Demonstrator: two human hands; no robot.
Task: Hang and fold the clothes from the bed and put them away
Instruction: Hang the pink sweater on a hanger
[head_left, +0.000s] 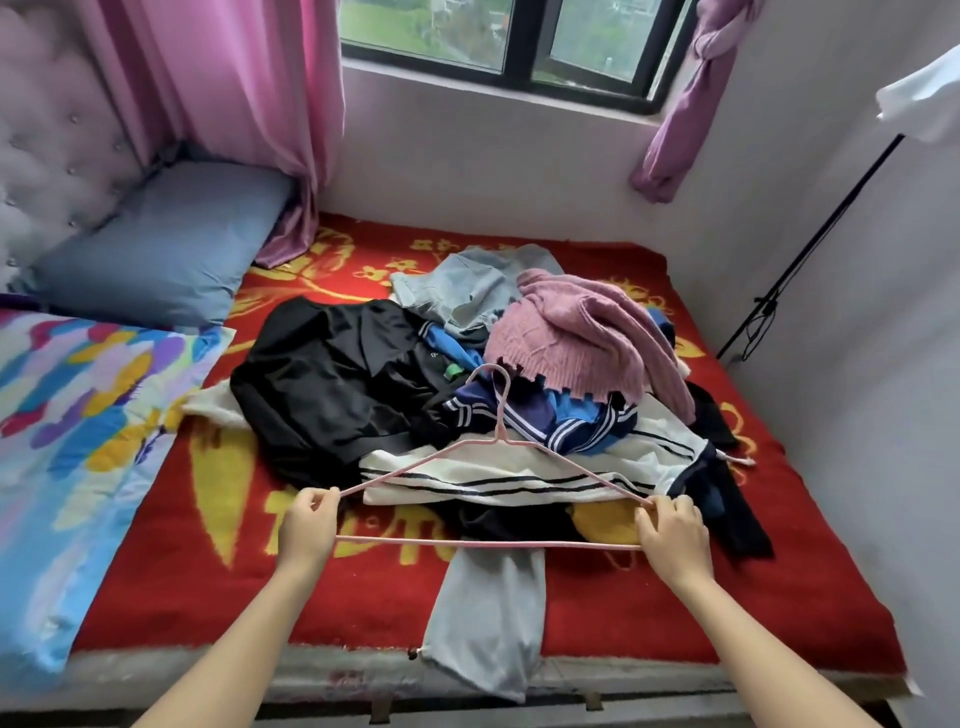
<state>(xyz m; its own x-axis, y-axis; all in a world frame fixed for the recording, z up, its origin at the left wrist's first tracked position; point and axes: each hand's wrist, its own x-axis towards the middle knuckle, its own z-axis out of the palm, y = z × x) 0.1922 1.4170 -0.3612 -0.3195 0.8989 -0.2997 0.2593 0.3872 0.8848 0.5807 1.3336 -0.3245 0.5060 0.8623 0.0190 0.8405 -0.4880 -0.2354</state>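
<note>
Between both hands, just above the clothes pile: pink wire hanger (467, 542), held level, hook pointing away from the person. Left hand (309, 525) pinches the left shoulder corner and right hand (672, 535) pinches the right one. Fingers are curled on the wire; nothing else is held.

Directly beyond the hands lies a white striped garment (519, 470). A black jacket (322, 395) spreads beyond the left hand, and a pink knit sweater (571, 338) is heaped beyond the right. A grey trouser leg (488, 613) hangs over the bed edge between the forearms. All of it rests on the red blanket (701, 613).

Judgement: the step is choosing a garment to hang. To do it well:
- Free one hand and lift the topmost piece clear, so the rest does not drag.
- Feed one hanger shoulder through the neck opening, then the other.
- Centre the collar at the hook.
</note>
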